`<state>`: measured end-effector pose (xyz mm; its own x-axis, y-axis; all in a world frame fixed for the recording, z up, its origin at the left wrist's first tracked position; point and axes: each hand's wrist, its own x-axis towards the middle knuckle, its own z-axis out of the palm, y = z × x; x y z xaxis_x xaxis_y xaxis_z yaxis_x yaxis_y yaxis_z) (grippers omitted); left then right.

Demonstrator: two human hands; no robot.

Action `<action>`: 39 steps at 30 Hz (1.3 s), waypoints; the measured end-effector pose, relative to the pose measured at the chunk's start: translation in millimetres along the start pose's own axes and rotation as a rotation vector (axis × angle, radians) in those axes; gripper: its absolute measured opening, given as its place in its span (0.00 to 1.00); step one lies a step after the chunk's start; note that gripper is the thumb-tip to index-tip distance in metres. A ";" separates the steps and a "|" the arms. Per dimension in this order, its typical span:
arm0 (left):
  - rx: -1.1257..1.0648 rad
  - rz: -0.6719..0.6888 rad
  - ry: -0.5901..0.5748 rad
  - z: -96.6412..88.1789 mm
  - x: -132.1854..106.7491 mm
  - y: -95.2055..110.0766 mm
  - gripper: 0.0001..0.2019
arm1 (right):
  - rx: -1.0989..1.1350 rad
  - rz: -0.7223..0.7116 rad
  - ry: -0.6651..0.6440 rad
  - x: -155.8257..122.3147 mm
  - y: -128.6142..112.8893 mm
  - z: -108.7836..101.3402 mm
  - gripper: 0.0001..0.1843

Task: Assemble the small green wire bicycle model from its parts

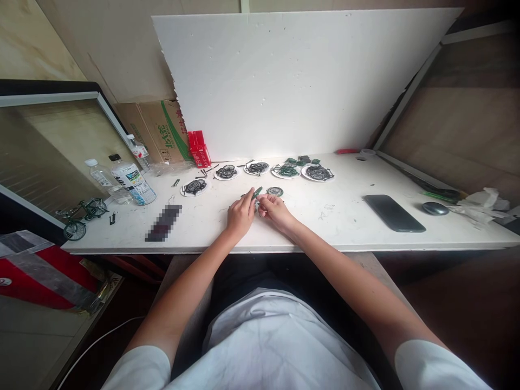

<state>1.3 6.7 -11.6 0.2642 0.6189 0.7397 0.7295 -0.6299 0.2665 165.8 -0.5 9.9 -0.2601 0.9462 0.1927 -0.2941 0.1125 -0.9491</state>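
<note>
A small dark green part juts from the fingers of the person's left hand, which grasp it, its tip slanting up just beyond them. The right hand meets it from the other side, its fingers curled in close beside the part; whether they also pinch something cannot be told. Just beyond the right fingers, a spoked wheel lies flat on the white worktop. Farther from the fingers runs a row of small plates bearing dark and green parts. Well to the fingers' left stand bottles and, beyond those, a green model bicycle. Well to their right lie a phone, a mouse and crumpled tissue. Behind everything, facing the fingers, a white board rises, with a cardboard box and a red packet near its left edge.
</note>
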 end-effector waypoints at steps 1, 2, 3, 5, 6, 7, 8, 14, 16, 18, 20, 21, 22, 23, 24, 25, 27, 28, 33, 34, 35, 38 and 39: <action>-0.006 0.003 -0.003 0.3 0.0 -0.7 0.24 | -0.006 0.002 0.005 -0.1 0.4 0.1 0.27; -0.010 0.009 -0.006 0.5 -0.1 -1.3 0.24 | -0.017 0.002 0.014 -0.2 1.1 0.3 0.27; -0.013 0.017 -0.008 0.7 -0.1 -2.0 0.25 | -0.029 -0.004 0.031 -0.3 2.0 0.7 0.27; -0.013 0.031 -0.008 0.7 0.0 -2.8 0.25 | -0.073 -0.050 0.093 -0.7 3.7 2.1 0.29; -0.013 0.032 -0.007 0.6 0.1 -2.9 0.26 | -0.106 -0.090 0.134 -0.9 4.2 3.0 0.29; -0.013 0.030 -0.006 0.3 0.2 -2.7 0.26 | -0.142 -0.134 0.170 -1.1 4.5 3.8 0.29; -0.014 0.024 -0.004 0.0 0.3 -2.4 0.26 | -0.174 -0.170 0.196 -1.3 4.4 4.5 0.29; -0.008 0.043 0.020 0.0 0.4 -1.7 0.26 | -0.107 -0.109 0.187 -0.4 1.9 3.6 0.29; -0.006 0.060 0.031 0.4 0.2 -2.4 0.26 | -0.065 -0.072 0.171 0.0 2.0 2.5 0.29; -0.005 0.064 0.033 0.2 0.0 -2.7 0.26 | -0.042 -0.056 0.153 -0.1 2.4 1.9 0.29; -0.005 0.057 0.027 -0.3 0.0 -2.5 0.26 | -0.031 -0.049 0.135 -0.5 2.7 1.8 0.28; -0.004 0.054 0.026 -0.5 0.0 -2.2 0.26 | -0.026 -0.046 0.127 -0.7 2.6 1.8 0.28; -0.003 0.053 0.027 -0.7 0.1 -1.9 0.26 | -0.019 -0.044 0.120 -1.0 2.5 1.9 0.27; -0.002 0.052 0.030 -0.8 0.1 -1.6 0.26 | -0.012 -0.044 0.114 -1.1 2.3 2.1 0.27; -0.001 0.051 0.034 -0.8 0.2 -1.3 0.25 | -0.005 -0.045 0.112 -1.3 2.0 2.2 0.27; 0.000 0.050 0.036 -0.6 0.2 -1.1 0.25 | -0.002 -0.046 0.108 -1.4 1.7 2.4 0.27; 0.005 0.046 0.039 -0.3 0.2 -0.9 0.25 | -0.008 -0.050 0.110 -1.5 1.0 3.0 0.27; 0.008 0.045 0.039 -0.2 0.2 -0.9 0.25 | -0.017 -0.054 0.116 -1.5 0.7 3.4 0.28; 0.012 0.045 0.038 -0.1 0.2 -1.2 0.26 | -0.055 -0.078 0.131 -1.1 -0.4 4.8 0.31; 0.014 0.042 0.038 0.0 0.2 -1.3 0.25 | -0.062 -0.081 0.122 -1.0 -0.4 4.8 0.31; 0.014 0.041 0.038 0.1 0.2 -1.4 0.25 | -0.069 -0.083 0.113 -0.8 -0.3 4.8 0.31; 0.006 0.043 0.033 0.6 0.0 -1.7 0.26 | -0.083 -0.088 0.094 -0.8 0.2 4.6 0.30; 0.004 0.044 0.029 0.8 0.0 -1.8 0.26 | -0.087 -0.088 0.088 -1.0 0.4 4.5 0.30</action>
<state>0.5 8.1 -12.6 0.2775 0.5765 0.7685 0.7200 -0.6544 0.2309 161.8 -2.7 10.5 -0.1535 0.9540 0.2575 -0.2307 0.2188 -0.9481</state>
